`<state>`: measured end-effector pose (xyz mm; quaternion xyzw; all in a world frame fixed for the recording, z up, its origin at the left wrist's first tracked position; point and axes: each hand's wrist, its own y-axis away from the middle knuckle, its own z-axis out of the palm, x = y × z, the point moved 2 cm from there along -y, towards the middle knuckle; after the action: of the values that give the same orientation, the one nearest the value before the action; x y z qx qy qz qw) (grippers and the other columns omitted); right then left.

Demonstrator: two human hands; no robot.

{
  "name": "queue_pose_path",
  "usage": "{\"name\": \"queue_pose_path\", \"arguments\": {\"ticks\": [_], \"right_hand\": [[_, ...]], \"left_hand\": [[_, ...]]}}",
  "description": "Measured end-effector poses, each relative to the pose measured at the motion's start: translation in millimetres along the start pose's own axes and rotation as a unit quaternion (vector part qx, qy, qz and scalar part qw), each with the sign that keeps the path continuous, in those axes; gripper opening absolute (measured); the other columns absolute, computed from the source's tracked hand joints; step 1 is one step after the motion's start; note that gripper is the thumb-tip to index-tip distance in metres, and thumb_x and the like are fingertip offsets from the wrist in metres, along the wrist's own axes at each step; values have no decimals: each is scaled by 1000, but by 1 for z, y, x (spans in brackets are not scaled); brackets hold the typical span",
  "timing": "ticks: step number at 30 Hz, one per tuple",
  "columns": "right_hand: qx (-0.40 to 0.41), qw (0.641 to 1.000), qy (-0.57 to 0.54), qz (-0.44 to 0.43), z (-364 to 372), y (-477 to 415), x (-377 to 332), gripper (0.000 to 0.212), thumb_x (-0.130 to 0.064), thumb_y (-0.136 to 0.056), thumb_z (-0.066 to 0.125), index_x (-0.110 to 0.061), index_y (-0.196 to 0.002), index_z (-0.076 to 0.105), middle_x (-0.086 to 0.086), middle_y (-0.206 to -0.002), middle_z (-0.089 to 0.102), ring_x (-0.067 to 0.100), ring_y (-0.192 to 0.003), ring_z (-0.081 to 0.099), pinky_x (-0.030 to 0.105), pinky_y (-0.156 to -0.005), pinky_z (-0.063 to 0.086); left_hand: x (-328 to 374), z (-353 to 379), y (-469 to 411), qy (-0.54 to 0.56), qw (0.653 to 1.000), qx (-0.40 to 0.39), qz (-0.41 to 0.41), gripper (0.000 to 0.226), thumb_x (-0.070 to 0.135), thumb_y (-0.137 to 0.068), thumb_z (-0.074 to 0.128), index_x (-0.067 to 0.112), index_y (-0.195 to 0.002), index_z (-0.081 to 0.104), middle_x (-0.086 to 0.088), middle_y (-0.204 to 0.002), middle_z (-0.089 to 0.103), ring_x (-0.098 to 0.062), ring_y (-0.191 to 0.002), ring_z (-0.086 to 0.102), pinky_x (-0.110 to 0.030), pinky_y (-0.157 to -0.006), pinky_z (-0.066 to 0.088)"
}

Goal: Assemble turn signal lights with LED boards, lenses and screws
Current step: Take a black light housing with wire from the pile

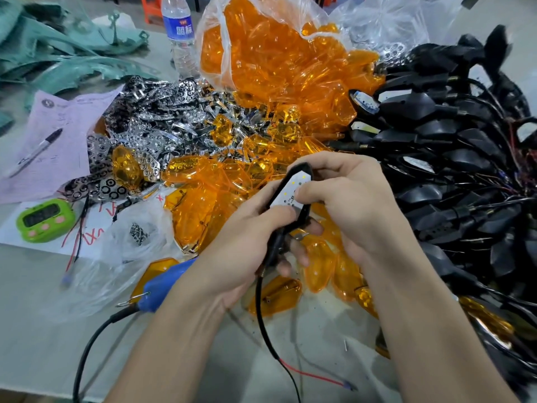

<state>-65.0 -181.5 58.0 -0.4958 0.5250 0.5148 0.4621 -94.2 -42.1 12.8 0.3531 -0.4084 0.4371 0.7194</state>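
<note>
Both hands hold one black turn signal housing point(302, 212) with a white LED board point(287, 193) showing in its opening. My left hand point(244, 242) grips the housing from below, thumb pressing on the board's lower end. My right hand point(348, 199) curls over the housing's upper right side, a fingertip on the board. The housing's black and red wire point(273, 344) trails down toward the table's front edge. Orange lenses point(209, 205) lie piled just beyond my hands. Chrome reflectors point(151, 123) form a heap to the left. Screws point(138, 229) sit in a clear bag.
A mass of black housings with wires point(453, 158) fills the right side. A clear bag of orange lenses point(270, 53) stands behind. A blue electric screwdriver point(165, 283) lies under my left wrist. A green timer point(43, 219), marker point(35, 152), pink paper and water bottle point(178, 33) lie left.
</note>
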Motion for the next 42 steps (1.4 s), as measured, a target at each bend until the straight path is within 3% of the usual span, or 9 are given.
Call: {"name": "queue_pose_path", "arguments": {"ticks": [6,10,13,18,23,28,33,38,42], "right_hand": [[-37,999,3,-9,3,-2,4,18,6,-88,65,-7,-93,76,11,-77,72,20,-58,62,28,-40,43],[1,1000,-10,-2,4,-1,6,17,5,-87,65,-8,-85,76,4,-67,68,16,-51,57,26,-38,40],[28,999,-3,18,0,-6,6,20,7,-83,68,-10,-80,77,1,-67,68,12,-60,63,23,-53,50],[44,998,-13,50,1,-9,10,19,6,-82,67,-9,-83,79,0,-67,70,7,-60,68,20,-54,52],[81,996,9,45,-2,-12,12,23,5,-79,70,-15,-80,81,-3,-67,72,14,-68,69,28,-63,54],[38,998,1,41,3,-5,9,23,9,-75,67,-10,-77,80,-3,-63,70,7,-55,67,26,-48,51],[1,999,-1,42,-1,-1,3,22,6,-71,65,-10,-74,80,11,-72,73,23,-67,70,36,-54,52],[-42,999,-3,28,-4,1,0,19,-1,-87,66,-10,-85,83,11,-74,74,19,-63,67,24,-51,51],[-65,997,-20,27,-6,3,1,23,-14,-98,61,-7,-92,82,23,-95,76,27,-80,72,30,-65,60]], "left_hand": [[-2,7,-1,-14,998,61,11,32,25,-93,52,37,-71,73,-8,-74,67,-16,-39,43,-20,-38,29],[-5,1,-5,59,998,-15,-24,32,42,-98,53,20,-103,76,-15,-89,72,-21,-50,60,-23,-40,41],[-8,-10,-2,64,988,-110,-91,57,70,-92,44,31,-116,77,-14,-110,76,-28,-76,76,-34,-56,61],[-12,-20,4,53,979,-155,-121,72,85,-84,45,38,-137,62,-13,-136,68,-34,-108,74,-34,-62,64],[-19,-16,2,62,990,-80,-96,68,77,-88,48,29,-133,66,-15,-117,75,-23,-77,74,-25,-50,57],[-25,0,-2,48,997,51,-38,31,35,-82,66,20,-109,69,-21,-100,77,-23,-57,64,-25,-39,41],[-21,15,6,25,998,49,1,16,33,-88,62,39,-95,75,-18,-94,76,-26,-52,62,-26,-39,39],[-17,19,11,24,998,49,14,19,32,-100,53,26,-94,70,-16,-78,67,-22,-43,50,-24,-37,32],[-14,19,15,18,999,50,6,17,29,-106,51,16,-102,61,-13,-73,63,-19,-41,47,-24,-36,29]]}}
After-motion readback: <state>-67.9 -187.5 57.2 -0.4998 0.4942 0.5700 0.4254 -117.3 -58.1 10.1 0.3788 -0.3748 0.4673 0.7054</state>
